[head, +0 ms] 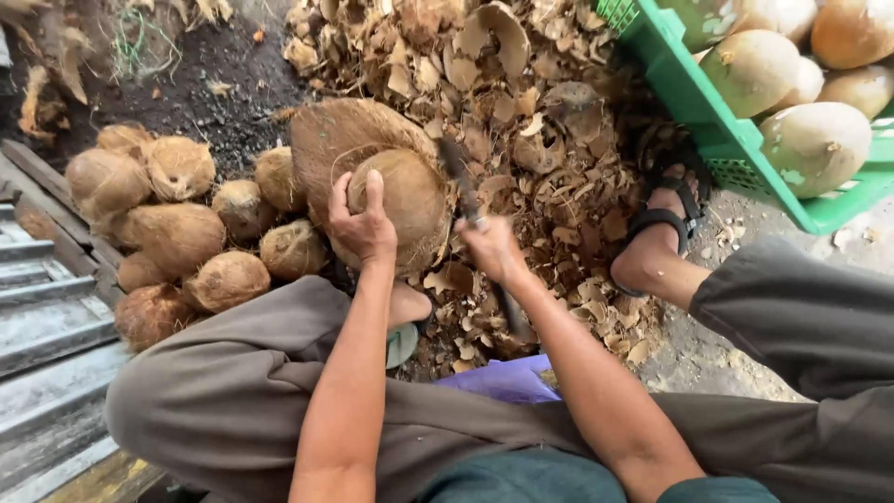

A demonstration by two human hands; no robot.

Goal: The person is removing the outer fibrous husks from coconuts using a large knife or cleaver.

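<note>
Gripping coconut from above, left hand fingers curled | right hand fisted around knife, blade just right of coconut | about ten husked coconuts left of grip | one green crate far right

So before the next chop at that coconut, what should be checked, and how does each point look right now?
1. Left hand steadying the coconut: ok.
2. Right hand gripping the knife: ok.
3. Left fingers away from the blade: cannot tell, they lie close.
4. Sandalled foot away from the blade: ok.
5. Green crate out of the swing: ok.
</note>
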